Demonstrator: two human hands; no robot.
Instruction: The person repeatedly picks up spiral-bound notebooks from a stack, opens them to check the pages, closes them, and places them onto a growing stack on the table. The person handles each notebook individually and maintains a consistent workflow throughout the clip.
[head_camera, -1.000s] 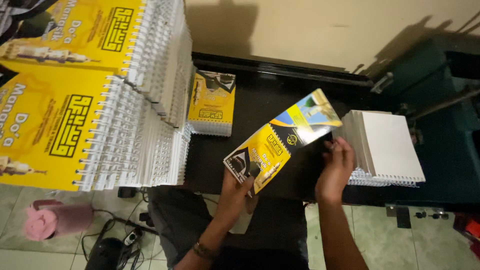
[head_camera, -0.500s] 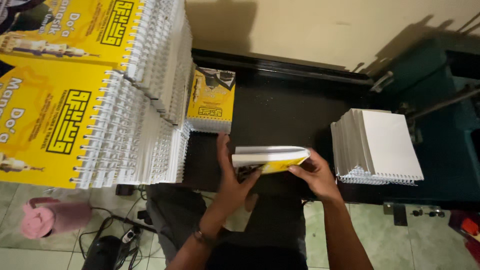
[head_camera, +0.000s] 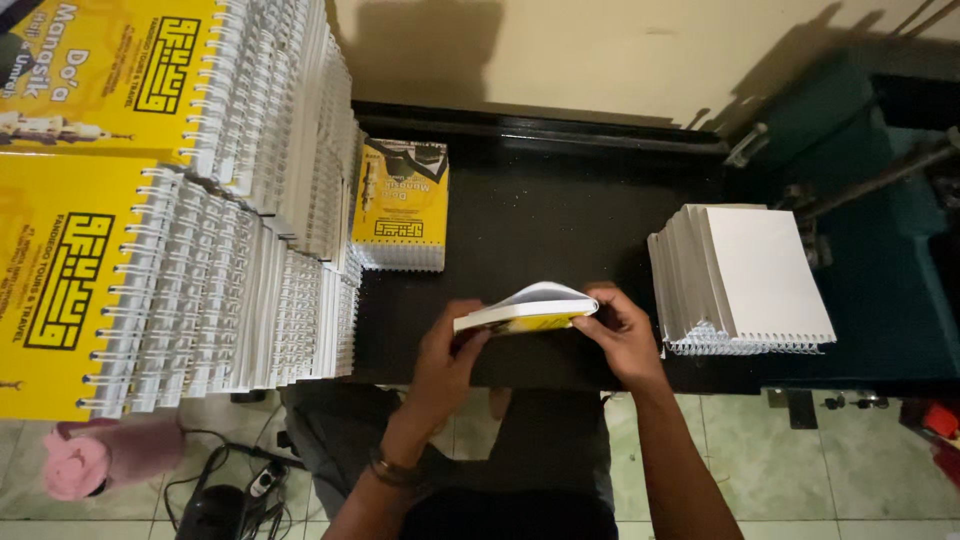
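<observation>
A thin yellow-covered paper booklet (head_camera: 525, 310) sits between both hands above the near edge of the flat black table (head_camera: 560, 215). Right of it stands a stack of white spiral-bound pads (head_camera: 745, 275). Left, tall piles of yellow spiral-bound books (head_camera: 170, 210); behind-left, a small yellow spiral-bound booklet pile (head_camera: 400, 205).

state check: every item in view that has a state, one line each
booklet: held in both hands above the black table, closed, pages bowed
left hand: gripping the booklet's left end
right hand: gripping its right end
white spiral stack: on table, leaning
yellow spiral stacks: piled high, fanned
small yellow stack: flat, cover up
</observation>
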